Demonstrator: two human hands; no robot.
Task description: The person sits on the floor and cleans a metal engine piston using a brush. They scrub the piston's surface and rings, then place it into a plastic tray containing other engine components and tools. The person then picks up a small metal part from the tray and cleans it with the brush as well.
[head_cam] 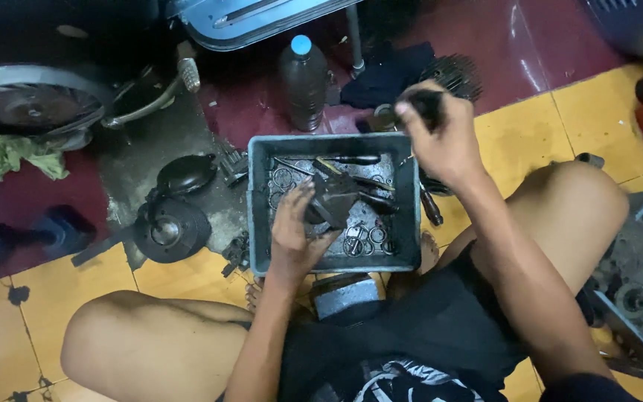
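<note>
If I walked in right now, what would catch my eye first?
Most likely the grey plastic tray on the floor between the seated person's knees, full of rings, seals and tools. Over it the left hand holds a dark, grimy metal part, while the right hand is raised above the tray's far corner, gripping a dark tool. Left of the tray lies a round black engine cover.

Left hand [295,232] gripping dark part [334,199] over grey tray [260,208]; right hand [440,134] closed round black tool [427,104] above tray's far corner.
</note>
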